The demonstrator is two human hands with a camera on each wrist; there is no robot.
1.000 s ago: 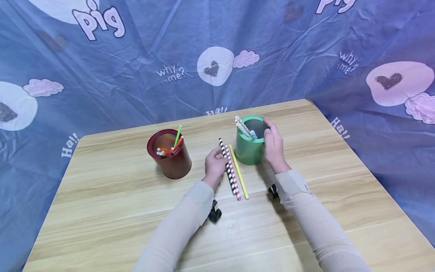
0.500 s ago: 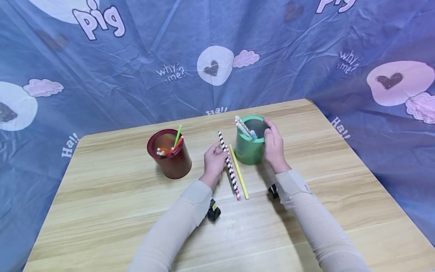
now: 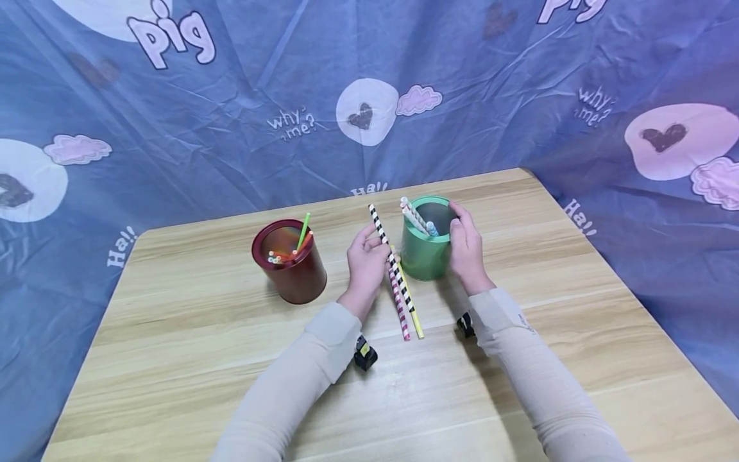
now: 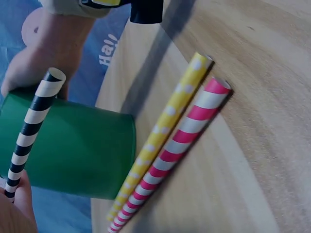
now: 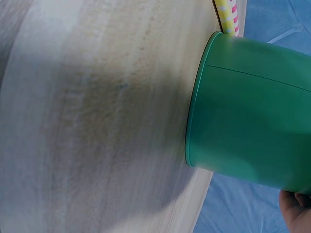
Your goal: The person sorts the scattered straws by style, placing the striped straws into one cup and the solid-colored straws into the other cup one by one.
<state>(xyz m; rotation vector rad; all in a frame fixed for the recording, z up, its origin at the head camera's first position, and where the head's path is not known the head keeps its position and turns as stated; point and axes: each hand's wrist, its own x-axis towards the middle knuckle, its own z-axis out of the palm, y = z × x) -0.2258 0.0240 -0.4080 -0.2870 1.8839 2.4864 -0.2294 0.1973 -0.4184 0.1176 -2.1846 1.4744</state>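
My left hand (image 3: 366, 264) pinches a black-and-white striped paper straw (image 3: 377, 221), raised at a slant off the table. In the left wrist view this straw (image 4: 27, 126) crosses in front of the green can (image 4: 77, 145). My right hand (image 3: 466, 249) grips the side of the upright green can (image 3: 423, 262) at its rim. Several patterned straws (image 3: 414, 218) lean inside that can. Below the raised straw, a pink-and-white striped straw (image 4: 181, 141) and a yellow spotted straw (image 4: 165, 121) lie side by side on the wood.
To the left stands a dark red can (image 3: 297, 276) with thin straws inside, among them a green one (image 3: 303, 232). The wooden table (image 3: 173, 333) ends at the back against a blue printed cloth (image 3: 231, 141).
My left hand has lifted the black-and-white straw from beside the other two and moved it up and away from me. The right hand and the green can have stayed put.
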